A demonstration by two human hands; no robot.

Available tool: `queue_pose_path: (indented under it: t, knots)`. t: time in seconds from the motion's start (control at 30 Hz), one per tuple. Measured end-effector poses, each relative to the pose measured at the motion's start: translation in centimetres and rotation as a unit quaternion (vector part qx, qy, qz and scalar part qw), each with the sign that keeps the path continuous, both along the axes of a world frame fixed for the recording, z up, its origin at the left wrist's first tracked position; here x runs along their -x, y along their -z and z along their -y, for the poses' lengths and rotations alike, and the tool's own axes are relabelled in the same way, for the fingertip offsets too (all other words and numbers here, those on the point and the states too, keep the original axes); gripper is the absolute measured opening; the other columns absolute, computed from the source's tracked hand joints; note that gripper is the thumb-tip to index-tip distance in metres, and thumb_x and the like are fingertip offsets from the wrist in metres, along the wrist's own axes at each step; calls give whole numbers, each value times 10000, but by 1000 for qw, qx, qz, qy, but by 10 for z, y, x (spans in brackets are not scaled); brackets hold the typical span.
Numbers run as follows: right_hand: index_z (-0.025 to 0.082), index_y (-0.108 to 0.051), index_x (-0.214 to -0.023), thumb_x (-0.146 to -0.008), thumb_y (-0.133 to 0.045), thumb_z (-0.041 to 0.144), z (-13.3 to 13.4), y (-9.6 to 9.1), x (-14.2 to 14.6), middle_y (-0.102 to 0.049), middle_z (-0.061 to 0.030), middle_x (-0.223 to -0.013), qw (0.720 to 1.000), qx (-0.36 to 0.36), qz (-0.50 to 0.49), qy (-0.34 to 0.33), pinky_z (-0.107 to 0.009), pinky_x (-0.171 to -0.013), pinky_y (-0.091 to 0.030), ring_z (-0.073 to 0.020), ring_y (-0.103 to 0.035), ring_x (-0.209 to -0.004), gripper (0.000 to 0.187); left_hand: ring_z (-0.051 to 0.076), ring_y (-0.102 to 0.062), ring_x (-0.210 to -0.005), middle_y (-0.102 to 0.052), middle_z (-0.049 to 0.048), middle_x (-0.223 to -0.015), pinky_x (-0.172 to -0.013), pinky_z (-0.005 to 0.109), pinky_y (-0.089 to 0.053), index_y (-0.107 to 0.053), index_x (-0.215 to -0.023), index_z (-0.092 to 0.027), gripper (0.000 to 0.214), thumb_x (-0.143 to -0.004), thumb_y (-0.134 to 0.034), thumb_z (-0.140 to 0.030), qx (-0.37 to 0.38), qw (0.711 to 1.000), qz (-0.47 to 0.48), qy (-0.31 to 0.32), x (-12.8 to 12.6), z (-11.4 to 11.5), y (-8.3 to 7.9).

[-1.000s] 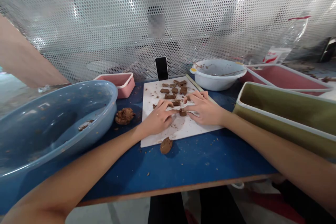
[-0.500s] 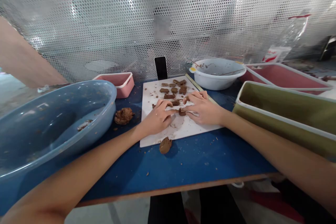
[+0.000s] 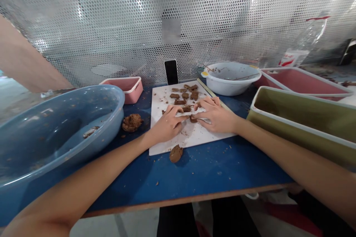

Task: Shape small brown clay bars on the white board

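A small brown clay piece (image 3: 192,119) sits on the white board (image 3: 204,138), between the fingertips of my two hands. My left hand (image 3: 167,124) presses it from the left with an outstretched finger, its other fingers curled. From the right, my right hand (image 3: 216,116) has its thumb and fingers closed about the same piece. Beyond the hands lie several shaped clay blocks (image 3: 180,102), partly hidden by my fingers. A rounded clay lump (image 3: 176,153) rests by the board's near edge, and a rougher clay lump (image 3: 132,122) is left of the board.
At left stands a large blue basin (image 3: 115,109), with a small pink box (image 3: 133,94) behind it. A phone (image 3: 171,72) leans against the perforated metal screen (image 3: 116,44). To the right are a white basin (image 3: 230,87), a green trough (image 3: 292,122) and a pink tray (image 3: 314,81).
Both hands stay at the small clay piece with hardly any movement. The whole view has shifted very slightly.
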State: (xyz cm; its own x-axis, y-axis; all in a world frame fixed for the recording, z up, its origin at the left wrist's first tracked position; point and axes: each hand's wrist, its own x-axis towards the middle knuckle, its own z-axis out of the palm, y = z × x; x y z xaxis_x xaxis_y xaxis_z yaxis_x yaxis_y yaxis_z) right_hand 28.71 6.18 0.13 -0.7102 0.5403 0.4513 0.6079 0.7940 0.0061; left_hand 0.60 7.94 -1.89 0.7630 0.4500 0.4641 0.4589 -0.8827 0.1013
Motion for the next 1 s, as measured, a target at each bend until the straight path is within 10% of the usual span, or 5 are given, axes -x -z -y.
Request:
queue_pose_path:
  t: [1.0]
  knots:
    - [292, -834, -1145, -1075, -582, 282, 1, 1, 1, -655, -117, -1312, 1000, 9, 3, 0, -518, -1019, -393, -327, -549, -1250, 262, 312, -499, -1252, -565, 130, -1307, -1115, 545, -507, -736, -1403, -265, 465, -1030, -534, -74, 0, 1000, 10, -1, 1, 0, 1]
